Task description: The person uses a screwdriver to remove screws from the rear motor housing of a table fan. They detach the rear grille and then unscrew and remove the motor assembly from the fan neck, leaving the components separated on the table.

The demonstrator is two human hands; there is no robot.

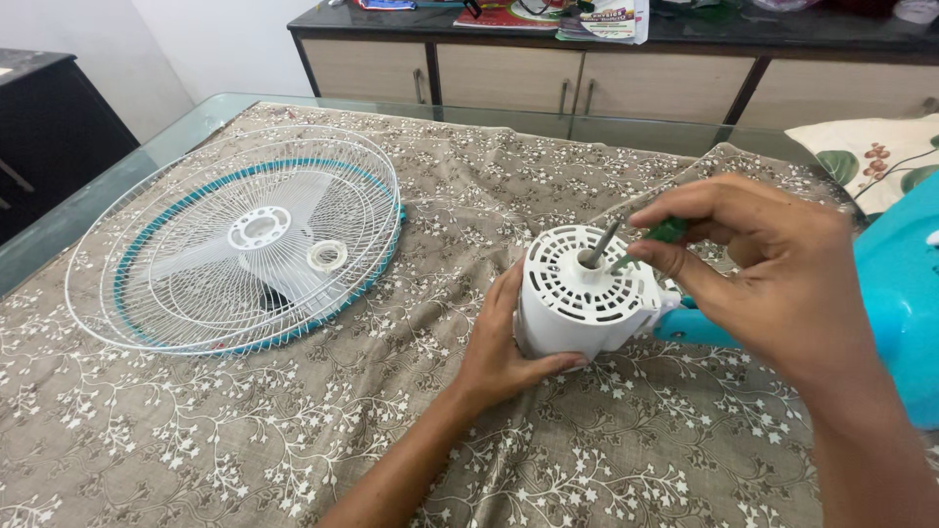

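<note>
At nine o'clock the white fan guard (pixel 235 240) is lying flat on the patterned tablecloth (pixel 196 440). The left hand (pixel 499 347) is cupping the white motor housing (pixel 579 293) at centre, fingers wrapped around its side. The right hand (pixel 773 264), at three o'clock, is pinching a green-handled screwdriver (pixel 665 232); its tip, probably seated in the housing's top, could be slipping toward the steadying thumb if pressed off-axis.

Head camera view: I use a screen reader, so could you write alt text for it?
A left hand steadies a white fan motor housing on a floral tablecloth while the right hand holds a green-handled screwdriver at its top. Wire fan guards with blades lie to the left.
</note>
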